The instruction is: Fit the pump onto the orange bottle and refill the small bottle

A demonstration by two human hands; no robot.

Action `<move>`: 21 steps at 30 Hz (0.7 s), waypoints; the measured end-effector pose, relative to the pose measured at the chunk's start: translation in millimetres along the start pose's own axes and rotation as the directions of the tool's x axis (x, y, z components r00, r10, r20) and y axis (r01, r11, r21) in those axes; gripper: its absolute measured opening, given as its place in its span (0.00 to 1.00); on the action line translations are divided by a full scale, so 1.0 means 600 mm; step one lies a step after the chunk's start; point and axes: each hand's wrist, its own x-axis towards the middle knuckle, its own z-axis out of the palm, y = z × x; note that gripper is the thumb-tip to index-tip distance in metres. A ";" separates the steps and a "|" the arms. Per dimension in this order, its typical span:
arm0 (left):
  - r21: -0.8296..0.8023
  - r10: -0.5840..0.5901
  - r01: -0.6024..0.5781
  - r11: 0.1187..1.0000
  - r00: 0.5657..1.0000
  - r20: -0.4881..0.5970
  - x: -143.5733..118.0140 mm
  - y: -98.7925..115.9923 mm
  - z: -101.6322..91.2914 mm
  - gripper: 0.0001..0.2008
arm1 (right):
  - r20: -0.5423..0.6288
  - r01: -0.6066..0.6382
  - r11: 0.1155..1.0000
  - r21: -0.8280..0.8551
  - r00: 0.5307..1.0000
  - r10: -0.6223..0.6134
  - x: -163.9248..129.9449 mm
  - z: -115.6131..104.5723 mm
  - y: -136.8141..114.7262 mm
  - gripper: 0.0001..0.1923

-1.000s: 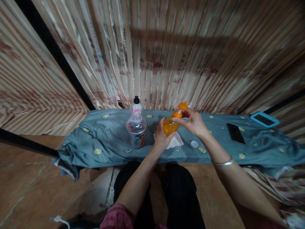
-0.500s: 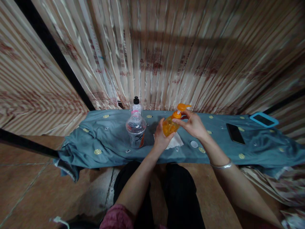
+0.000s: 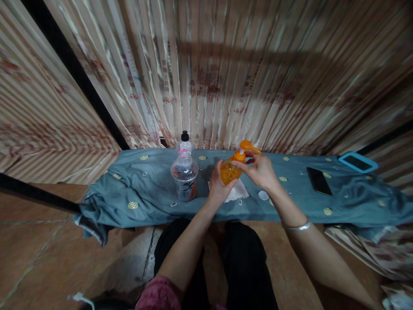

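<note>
While the left hand (image 3: 219,183) wraps the body of the translucent orange plastic pump bottle (image 3: 229,170), lifted just above the white tissue (image 3: 237,192) on the teal-clothed tabletop (image 3: 145,189), and the right hand (image 3: 260,171) pinches its orange pump collar, it looks light, stiff, perhaps slick, best gripped round the body, its base hidden.

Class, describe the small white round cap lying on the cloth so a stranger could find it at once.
Start at the blue-grey cloth spread before the striped curtain. Go to its near edge, just right of the white tissue and beside the right hand's wrist. The white cap is a plain flat disc, paler than the cloth's yellow dots.
</note>
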 end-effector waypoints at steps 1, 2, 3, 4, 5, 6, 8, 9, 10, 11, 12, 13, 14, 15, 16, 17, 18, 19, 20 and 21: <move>0.001 0.001 -0.001 1.000 1.000 0.000 0.000 0.000 0.000 0.40 | -0.017 -0.010 1.000 -0.007 1.000 0.010 -0.001 0.001 -0.001 0.28; 0.003 0.002 -0.002 1.000 1.000 0.001 0.000 0.000 -0.001 0.40 | -0.023 -0.012 1.000 -0.006 1.000 0.012 -0.003 0.001 -0.002 0.28; 0.004 0.001 -0.001 1.000 1.000 0.001 0.000 0.000 -0.001 0.40 | -0.018 -0.007 1.000 0.004 1.000 0.007 -0.004 0.001 -0.001 0.28; 0.005 0.000 0.000 1.000 1.000 0.003 0.000 0.000 -0.001 0.40 | -0.003 0.005 1.000 0.022 1.000 -0.005 -0.005 -0.001 0.000 0.28; 0.005 -0.001 0.001 1.000 1.000 0.006 -0.001 0.000 -0.001 0.40 | 0.018 0.019 0.999 0.046 1.000 -0.020 -0.005 -0.002 0.002 0.28; 0.004 -0.002 0.002 1.000 1.000 0.008 -0.001 0.000 -0.002 0.40 | 0.039 0.032 0.997 0.071 0.999 -0.035 -0.006 -0.003 0.004 0.28; 0.002 -0.001 0.001 1.000 1.000 0.007 -0.001 -0.001 -0.001 0.40 | 0.058 0.042 0.993 0.110 0.997 -0.049 -0.006 -0.002 0.010 0.27; 0.000 0.002 -0.002 1.000 1.000 0.006 -0.001 -0.002 -0.001 0.40 | 0.051 0.036 0.992 0.121 0.998 -0.043 -0.006 0.001 0.012 0.27; -0.002 0.005 -0.005 1.000 1.000 0.004 -0.001 -0.002 -0.002 0.40 | 0.031 0.023 0.992 0.124 0.999 -0.027 -0.007 0.005 0.014 0.27; -0.005 0.008 -0.008 1.000 1.000 0.001 -0.001 -0.002 -0.002 0.40 | 0.000 0.006 0.992 0.124 1.000 -0.006 -0.007 0.009 0.014 0.28; -0.010 0.011 -0.011 1.000 1.000 0.000 0.000 -0.002 -0.002 0.40 | -0.037 -0.015 0.992 0.124 0.999 0.019 -0.008 0.014 0.013 0.29; -0.014 0.011 -0.011 1.000 1.000 0.000 0.000 -0.001 -0.003 0.39 | -0.076 -0.034 0.991 0.126 0.996 0.044 -0.010 0.019 0.011 0.30; -0.019 0.007 -0.007 1.000 1.000 0.002 0.000 0.000 -0.004 0.39 | -0.112 -0.051 0.990 0.131 0.992 0.066 -0.011 0.024 0.008 0.30; -0.023 0.001 -0.001 1.000 1.000 0.004 0.000 0.002 -0.005 0.39 | -0.137 -0.062 0.988 0.139 0.987 0.081 -0.013 0.027 0.005 0.31; -0.027 -0.006 0.006 1.000 1.000 0.010 0.000 0.003 -0.006 0.39 | -0.151 -0.066 0.986 0.151 0.984 0.089 -0.015 0.029 0.003 0.32; -0.032 -0.013 0.013 0.999 1.000 0.016 0.000 0.005 -0.008 0.38 | -0.153 -0.063 0.984 0.166 0.984 0.089 -0.017 0.030 0.002 0.33; -0.038 -0.017 0.018 0.999 1.000 0.021 0.000 0.006 -0.009 0.38 | -0.146 -0.056 0.982 0.182 0.986 0.083 -0.018 0.031 0.002 0.34; -0.043 -0.020 0.021 0.999 0.999 0.026 0.000 0.008 -0.010 0.38 | -0.132 -0.045 0.979 0.199 0.989 0.072 -0.019 0.031 0.003 0.35; -0.046 -0.022 0.024 0.999 0.999 0.029 0.000 0.008 -0.011 0.38 | -0.115 -0.034 0.975 0.218 0.992 0.060 -0.019 0.031 0.006 0.35; -0.048 -0.024 0.026 0.999 0.999 0.030 0.000 0.009 -0.011 0.39 | -0.097 -0.024 0.971 0.237 0.994 0.048 -0.018 0.032 0.009 0.33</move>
